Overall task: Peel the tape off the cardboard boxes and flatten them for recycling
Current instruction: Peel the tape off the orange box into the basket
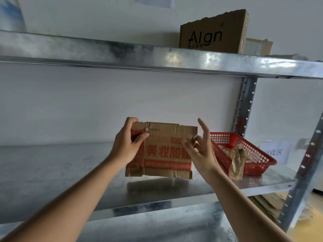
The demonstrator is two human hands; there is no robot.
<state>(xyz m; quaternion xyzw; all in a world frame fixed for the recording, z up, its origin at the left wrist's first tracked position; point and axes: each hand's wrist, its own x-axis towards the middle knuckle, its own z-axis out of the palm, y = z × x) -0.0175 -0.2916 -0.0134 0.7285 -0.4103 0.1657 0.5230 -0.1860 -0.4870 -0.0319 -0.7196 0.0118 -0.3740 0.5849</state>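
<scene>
A small brown cardboard box (166, 154) with red printed characters is held upright above the metal shelf (61, 172). My left hand (127, 145) grips its upper left corner, fingers over the top edge and thumb on the front. At the box's right edge, my right hand (201, 151) has its fingers spread and straight. The fingertips lie on or just in front of the box's front face. A larger brown box (213, 32) printed "AIgn" stands on the top shelf.
A red plastic basket (258, 161) with crumpled brown tape strips sits on the shelf to the right, beside a white paper label (274, 151). A perforated steel upright (244, 109) stands behind it. Flattened cardboard (269, 205) lies on the level below at the right.
</scene>
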